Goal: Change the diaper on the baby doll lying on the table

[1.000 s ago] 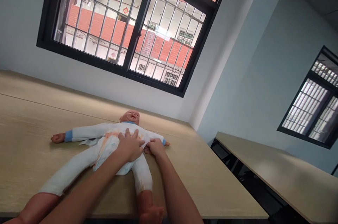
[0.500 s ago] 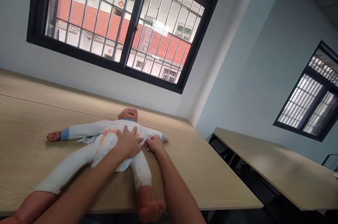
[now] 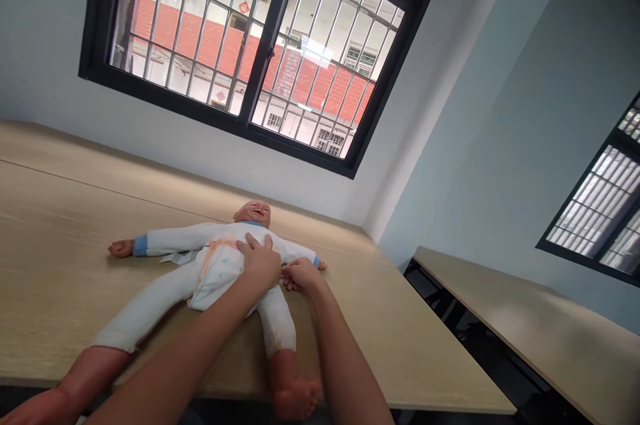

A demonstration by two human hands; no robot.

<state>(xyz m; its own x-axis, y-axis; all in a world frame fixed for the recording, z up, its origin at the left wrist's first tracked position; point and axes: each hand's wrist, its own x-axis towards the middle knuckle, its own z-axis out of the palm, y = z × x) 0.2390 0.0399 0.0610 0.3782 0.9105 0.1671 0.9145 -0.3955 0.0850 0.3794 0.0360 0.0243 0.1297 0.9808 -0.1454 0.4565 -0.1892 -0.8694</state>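
Observation:
A baby doll in a white top with blue cuffs and collar lies on its back, arms and legs spread. Around its hips is a white diaper with an orange-pink band at the waist. My left hand rests on the diaper's front, its fingers apart and pressing on the waist. Beside the doll's hip, on the right, my right hand is closed in a pinch at the diaper's side edge. What lies between its fingertips is mostly hidden. A pale diaper flap sticks out at the opposite side.
The doll lies on a light wooden table, one foot at the front edge and the other leg past it. A second table stands to the right across a dark gap. Behind are a wall and a barred window.
The view has shifted slightly, so the doll appears farther right. My left hand has slid toward the right side of the diaper, near my right hand. The white strip by the right fingers is now largely hidden.

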